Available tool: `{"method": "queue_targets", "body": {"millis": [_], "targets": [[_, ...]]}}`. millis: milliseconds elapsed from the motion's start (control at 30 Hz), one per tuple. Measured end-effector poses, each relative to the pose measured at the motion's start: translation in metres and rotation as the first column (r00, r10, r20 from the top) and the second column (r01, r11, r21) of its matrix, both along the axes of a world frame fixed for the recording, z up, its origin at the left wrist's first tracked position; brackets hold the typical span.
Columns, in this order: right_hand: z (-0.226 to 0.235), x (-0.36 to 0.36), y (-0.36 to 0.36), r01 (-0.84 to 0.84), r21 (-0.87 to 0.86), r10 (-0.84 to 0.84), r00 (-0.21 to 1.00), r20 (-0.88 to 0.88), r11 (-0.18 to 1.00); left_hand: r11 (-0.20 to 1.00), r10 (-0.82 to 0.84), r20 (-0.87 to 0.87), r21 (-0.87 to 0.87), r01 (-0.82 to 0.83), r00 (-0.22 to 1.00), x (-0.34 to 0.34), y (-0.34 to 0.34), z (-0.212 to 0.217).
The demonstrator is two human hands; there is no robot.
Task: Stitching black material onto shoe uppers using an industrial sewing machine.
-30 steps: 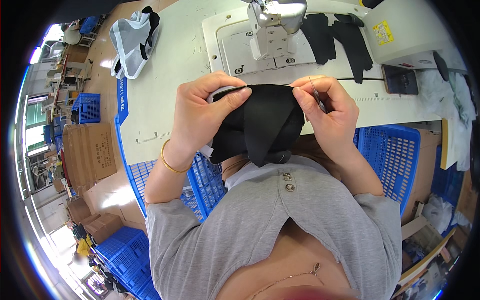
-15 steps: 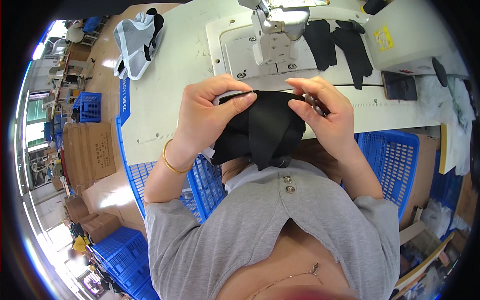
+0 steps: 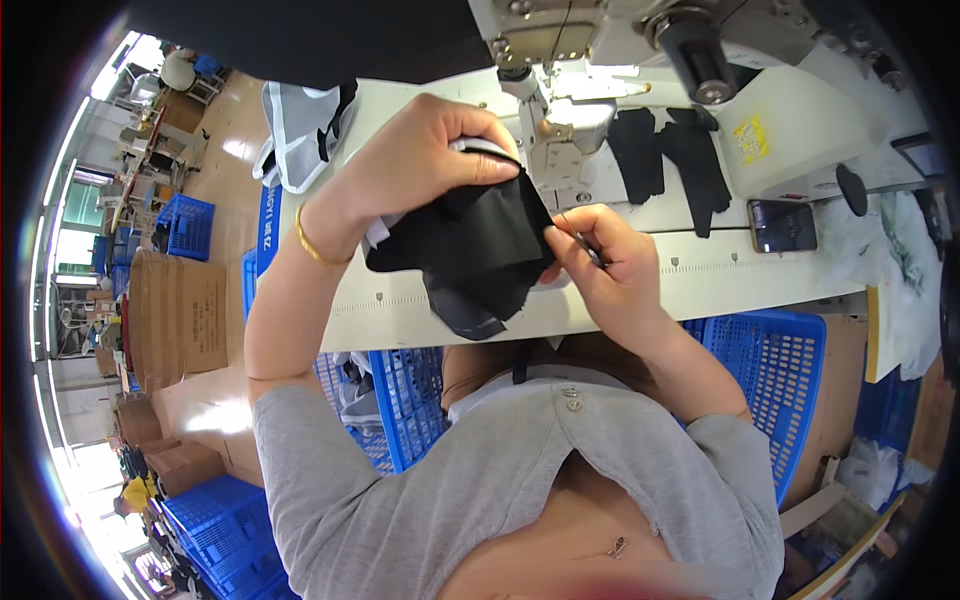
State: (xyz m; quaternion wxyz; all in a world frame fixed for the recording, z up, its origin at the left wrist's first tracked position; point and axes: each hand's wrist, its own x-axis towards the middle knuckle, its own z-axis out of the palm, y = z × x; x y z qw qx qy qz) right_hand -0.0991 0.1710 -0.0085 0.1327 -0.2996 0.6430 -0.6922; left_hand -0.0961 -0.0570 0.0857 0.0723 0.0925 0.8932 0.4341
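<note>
A black fabric piece (image 3: 475, 255) with a pale edging hangs over the near edge of the sewing table. My left hand (image 3: 435, 155) pinches its upper edge between thumb and fingers, close in front of the sewing machine (image 3: 560, 150). Lower on the right side of the cloth, my right hand (image 3: 615, 270) is closed, its thumb and forefinger at the fabric's edge. A slim dark metal tool (image 3: 592, 250), whose exact kind I cannot make out, lies within those same fingers. Folds hide the cloth's underside.
Black cut pieces (image 3: 637, 155) lie right of the machine, with a phone (image 3: 783, 226) farther right. A grey-white fabric piece with black parts (image 3: 300, 130) rests at the table's far left. Blue crates (image 3: 765, 375) stand below the table edge; cardboard boxes (image 3: 180, 320) are on the floor.
Both hands and the black fabric have shifted from near my body to over the table. My right hand has come down along the fabric's right edge. The view has tilted, showing more of the machine.
</note>
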Motion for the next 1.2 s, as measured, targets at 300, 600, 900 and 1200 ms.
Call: {"method": "queue_targets", "body": {"millis": [300,600,900,1200], "targets": [[0.017,-0.017,-0.021,0.117,-0.172,-0.07,0.964,0.257,0.978,0.966,0.071,0.453,0.191,-0.174,0.889,-0.056,-0.021,-0.006],[0.016,-0.027,-0.029,0.13,-0.282,-0.023,0.935,0.353,0.951,0.914,0.199,0.417,0.246,-0.321,0.887,-0.053,-0.029,-0.006],[0.017,-0.026,-0.03,0.134,-0.334,0.01,0.918,0.397,0.933,0.956,0.157,0.263,0.203,-0.214,0.952,-0.065,-0.059,-0.02],[0.016,-0.026,-0.03,0.144,-0.304,-0.014,0.919,0.394,0.942,0.984,0.048,-0.043,0.175,-0.04,0.998,-0.063,-0.063,-0.026]]}}
